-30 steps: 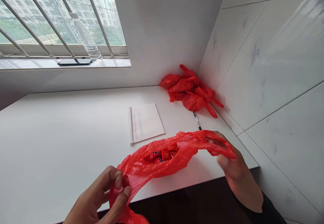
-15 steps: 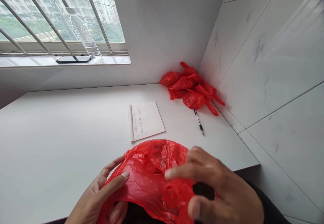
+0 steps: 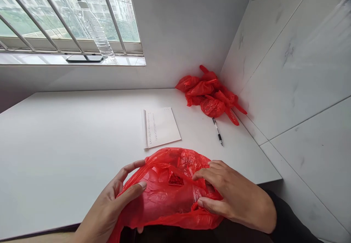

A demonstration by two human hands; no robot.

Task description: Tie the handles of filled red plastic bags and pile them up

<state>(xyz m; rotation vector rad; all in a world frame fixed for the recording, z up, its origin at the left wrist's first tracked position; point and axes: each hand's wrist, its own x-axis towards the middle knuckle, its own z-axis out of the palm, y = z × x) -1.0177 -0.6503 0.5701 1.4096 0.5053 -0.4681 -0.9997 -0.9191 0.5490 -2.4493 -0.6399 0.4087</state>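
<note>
A thin red plastic bag [image 3: 164, 202] is spread between my two hands at the near edge of the table. My left hand [image 3: 117, 195] is closed on the bag's left side, thumb on top and the other fingers behind or under it. On the right side, my right hand [image 3: 227, 191] grips the plastic, thumb and forefinger curled toward each other with red film between them. Inside the bag's opening shows a small shiny dark-red item [image 3: 175, 178]; its kind I cannot make out.
On the white table [image 3: 82, 133] lie a notebook [image 3: 164, 126] with a column of small writing and a black-and-clear pen [image 3: 218, 131]. Crumpled red bags [image 3: 208, 93] are heaped in the corner. A water bottle [image 3: 98, 34] and a phone [image 3: 83, 58] rest on the windowsill.
My right hand has come down from above the bag and taken hold of its right side. The bag is spread wider, and the shiny item in it shows more clearly.
</note>
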